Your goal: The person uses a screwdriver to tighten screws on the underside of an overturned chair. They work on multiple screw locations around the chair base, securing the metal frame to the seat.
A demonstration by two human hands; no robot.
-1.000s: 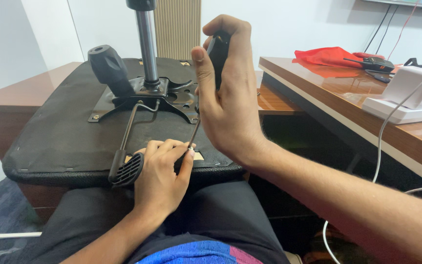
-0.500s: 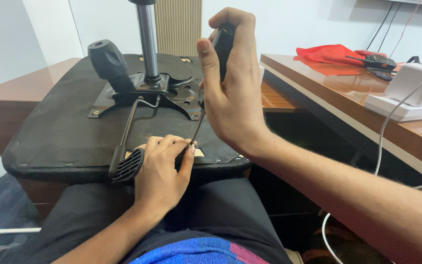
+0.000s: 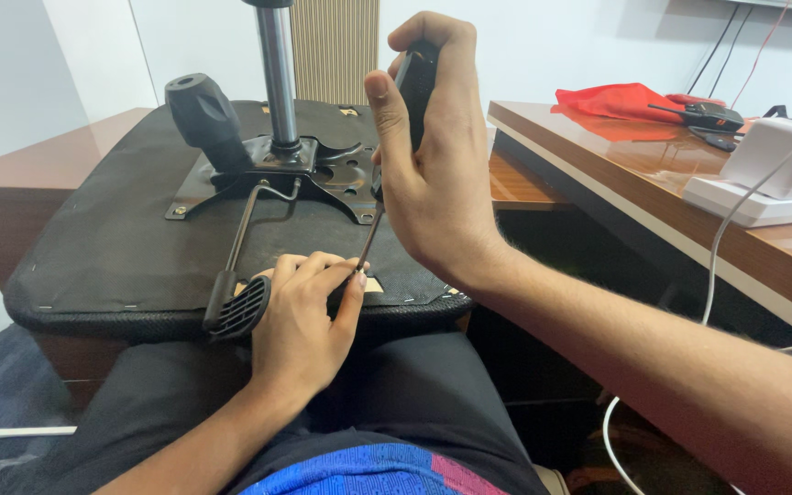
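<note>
Hands worked on an upturned office chair seat [image 3: 121,238], its black underside facing up and resting across the person's lap. The seat serves as the landmark for everything else.

The right hand [image 3: 433,174] was raised above the near edge of the seat, closed in a fist around the black handle of a screwdriver [image 3: 412,87]. The thin shaft ran down and slightly toward the person, its tip meeting the seat close to the near edge.

The left hand [image 3: 300,316] lay on the near edge of the seat, fingers curled and pinching around the screwdriver's tip; what sat under the fingertips was hidden. Just beside this hand, a black ribbed lever paddle [image 3: 238,307] hung over the near edge, joined by a thin rod to the metal mounting plate [image 3: 268,174] at the seat's middle.

From that plate a shiny gas cylinder [image 3: 277,73] rose straight up, with a thick black knob [image 3: 203,115] tilted beside it.

Beyond the seat's far-right side stood a brown wooden desk [image 3: 653,183], carrying a red cloth [image 3: 616,99], a white box [image 3: 772,174] and trailing cables.
</note>
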